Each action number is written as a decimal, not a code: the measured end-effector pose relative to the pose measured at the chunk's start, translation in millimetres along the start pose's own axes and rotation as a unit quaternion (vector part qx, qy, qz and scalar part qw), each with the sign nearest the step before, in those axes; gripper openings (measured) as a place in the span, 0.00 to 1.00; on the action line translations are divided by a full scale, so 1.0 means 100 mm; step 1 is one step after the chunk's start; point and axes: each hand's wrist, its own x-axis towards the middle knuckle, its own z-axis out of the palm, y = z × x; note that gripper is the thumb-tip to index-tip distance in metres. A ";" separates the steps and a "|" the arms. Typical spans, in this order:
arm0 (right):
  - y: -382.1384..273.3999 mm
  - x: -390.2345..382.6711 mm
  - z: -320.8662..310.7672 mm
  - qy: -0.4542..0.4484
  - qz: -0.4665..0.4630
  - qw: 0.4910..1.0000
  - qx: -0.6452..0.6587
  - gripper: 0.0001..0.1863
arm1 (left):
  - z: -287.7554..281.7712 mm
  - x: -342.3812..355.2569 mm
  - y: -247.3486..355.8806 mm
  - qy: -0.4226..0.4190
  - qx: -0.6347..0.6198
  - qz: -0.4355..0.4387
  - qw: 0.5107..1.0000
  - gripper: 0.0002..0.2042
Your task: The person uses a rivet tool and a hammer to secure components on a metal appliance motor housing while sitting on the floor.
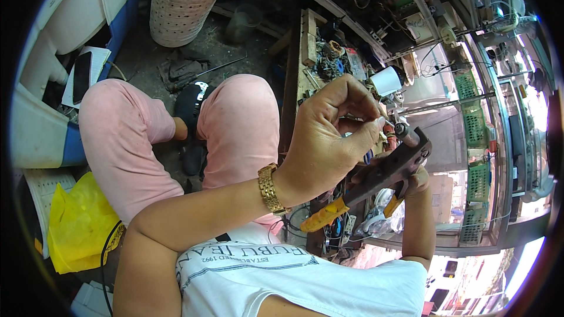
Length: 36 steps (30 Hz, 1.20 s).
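Observation:
My left hand (pixel 329 141), with a gold watch (pixel 269 188) at its wrist, is raised in front of me. Its thumb and index finger pinch a small, thin, light-coloured piece (pixel 386 121), too small to name. The piece is close to the head of a dark metal hand tool like pliers (pixel 390 170), which has worn yellow grips and a round metal part at its jaw end. My right hand (pixel 418 181) is wrapped round this tool from behind. The tool hides most of the right fingers.
A wooden workbench (pixel 308 38) cluttered with small parts stands beyond my hands, with a white cup (pixel 386 81) on it. Green baskets (pixel 474 128) line the glass case at right. A phone (pixel 82 76), a yellow plastic bag (pixel 76 223) and a perforated stool (pixel 176 23) are at left.

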 end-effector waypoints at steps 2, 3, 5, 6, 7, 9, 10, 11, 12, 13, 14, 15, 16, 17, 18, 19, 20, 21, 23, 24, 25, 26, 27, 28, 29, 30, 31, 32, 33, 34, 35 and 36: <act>0.00 0.04 0.01 0.010 -0.004 1.000 0.007 0.46 | 0.00 0.00 0.01 0.000 0.011 0.006 1.000 0.09; -0.03 0.03 0.04 0.014 -0.004 1.000 0.001 0.46 | 0.01 0.00 0.02 -0.004 0.009 0.010 1.000 0.09; -0.06 0.00 0.09 0.021 -0.002 1.000 -0.005 0.47 | 0.03 0.01 0.01 -0.009 0.001 0.012 1.000 0.09; -0.06 0.00 0.11 0.026 -0.004 1.000 0.001 0.47 | 0.02 0.02 0.01 -0.010 0.010 0.013 1.000 0.09; -0.06 0.00 0.11 0.029 -0.005 1.000 0.003 0.47 | 0.02 0.02 0.01 -0.010 0.018 0.013 1.000 0.09; -0.06 0.00 0.10 0.028 -0.006 1.000 0.001 0.47 | 0.02 0.03 0.01 -0.013 0.023 0.018 0.999 0.09; -0.05 0.01 0.08 0.024 -0.007 1.000 0.000 0.47 | 0.02 0.03 0.02 -0.015 0.028 0.024 0.999 0.09; -0.04 0.01 0.06 0.021 -0.008 1.000 -0.002 0.46 | 0.02 0.03 0.02 -0.015 0.030 0.024 0.999 0.09; -0.04 0.02 0.04 0.017 0.000 1.000 -0.002 0.46 | 0.02 0.03 0.02 -0.019 0.028 0.029 0.999 0.09; -0.03 0.02 0.03 0.014 0.004 1.000 -0.002 0.46 | 0.02 0.03 0.03 -0.022 0.025 0.034 0.999 0.09; -0.02 0.03 0.03 0.011 0.008 1.000 -0.002 0.46 | 0.01 0.03 0.02 -0.022 0.027 0.034 0.999 0.09; -0.03 0.02 0.05 0.021 0.005 1.000 0.007 0.47 | 0.00 0.03 0.02 -0.027 0.034 0.040 0.998 0.09; -0.04 0.01 0.08 0.026 0.004 1.000 0.011 0.47 | 0.00 0.04 0.01 -0.032 0.041 0.046 0.998 0.09; -0.05 0.00 0.10 0.031 0.002 0.999 0.016 0.47 | 0.00 0.04 0.01 -0.033 0.039 0.045 0.998 0.09; -0.08 0.02 0.14 0.048 -0.008 0.999 0.016 0.48 | -0.02 0.03 0.02 -0.055 0.079 0.064 0.993 0.09; -0.10 0.04 0.18 0.055 -0.013 0.998 0.017 0.48 | -0.03 0.03 0.04 -0.078 0.119 0.083 0.986 0.09; -0.12 0.07 0.22 0.062 -0.019 0.998 0.018 0.48 | -0.02 0.02 0.04 -0.078 0.122 0.084 0.986 0.09; -0.13 0.09 0.28 0.094 -0.043 0.995 0.005 0.48 | 0.01 0.00 0.04 -0.076 0.125 0.076 0.986 0.08; -0.11 0.08 0.26 0.126 -0.066 0.990 -0.008 0.48 | 0.02 -0.01 0.03 -0.074 0.130 0.069 0.986 0.08; -0.07 0.07 0.19 0.100 -0.045 0.994 0.018 0.48 | 0.01 0.00 0.03 -0.052 0.107 0.067 0.991 0.08; -0.06 0.08 0.17 0.086 -0.035 0.995 0.031 0.48 | -0.01 0.01 0.03 -0.029 0.085 0.066 0.994 0.08; -0.05 0.10 0.15 0.071 -0.024 0.996 0.044 0.47 | -0.01 0.02 0.03 -0.029 0.088 0.067 0.993 0.08; -0.10 0.09 0.22 0.062 -0.012 0.997 0.051 0.47 | 0.00 0.03 0.01 -0.025 0.073 0.066 0.995 0.09; -0.12 0.05 0.24 0.062 -0.004 0.997 0.054 0.47 | 0.02 0.04 -0.01 -0.020 0.057 0.064 0.996 0.09; -0.14 0.01 0.26 0.063 0.003 0.996 0.056 0.47 | 0.05 0.03 -0.03 -0.021 0.048 0.061 0.997 0.09; -0.10 0.01 0.20 0.066 -0.005 0.997 0.050 0.47 | 0.05 0.02 -0.02 -0.025 0.045 0.055 0.997 0.09; -0.07 0.03 0.16 0.065 -0.010 0.997 0.048 0.47 | 0.05 0.02 -0.01 -0.028 0.041 0.048 0.998 0.09; -0.05 0.05 0.14 0.064 -0.014 0.997 0.046 0.47 | 0.05 0.02 -0.01 -0.027 0.047 0.050 0.997 0.09; -0.05 0.05 0.15 0.067 -0.020 0.997 0.044 0.47 | 0.05 0.02 -0.01 -0.027 0.045 0.048 0.997 0.09; -0.06 0.05 0.15 0.069 -0.025 0.996 0.043 0.47 | 0.05 0.02 -0.01 -0.027 0.043 0.047 0.998 0.09; -0.05 0.04 0.14 0.069 -0.025 0.996 0.043 0.47 | 0.05 0.02 -0.02 -0.027 0.042 0.046 0.998 0.09; -0.05 0.02 0.13 0.068 -0.017 0.996 0.047 0.47 | 0.05 0.03 -0.03 -0.031 0.051 0.056 0.997 0.09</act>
